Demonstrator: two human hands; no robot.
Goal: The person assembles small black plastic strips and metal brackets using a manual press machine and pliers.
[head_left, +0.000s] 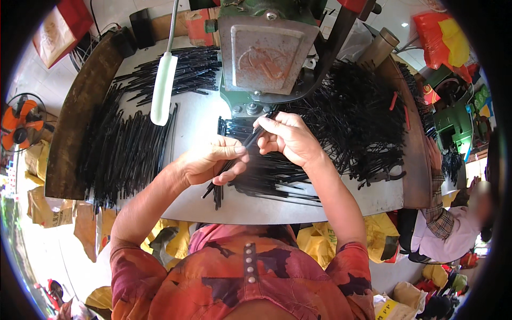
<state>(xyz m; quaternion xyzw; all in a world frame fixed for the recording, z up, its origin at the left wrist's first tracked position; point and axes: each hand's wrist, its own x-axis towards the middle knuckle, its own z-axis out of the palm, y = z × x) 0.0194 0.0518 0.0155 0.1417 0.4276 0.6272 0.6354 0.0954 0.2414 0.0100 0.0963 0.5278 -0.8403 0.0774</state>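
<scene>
In front of the machine, my left hand and my right hand both grip a few thin black rods. My left thumb and fingers close on their lower part, while the right thumb and fingers pinch the upper end. The held rods slant from lower left to upper right; their exact number is hard to make out. Just beyond my fingers stands the green bench machine with a grey metal front, its lower fittings lit brightly. Beneath and beside my right hand lies a spread of similar black rods.
Neat rows of black rods cover the table's left, with a tangled heap at right. A white-handled lever hangs left of the machine. A metal flask stands far right. Another person sits to the right; an orange fan is at left.
</scene>
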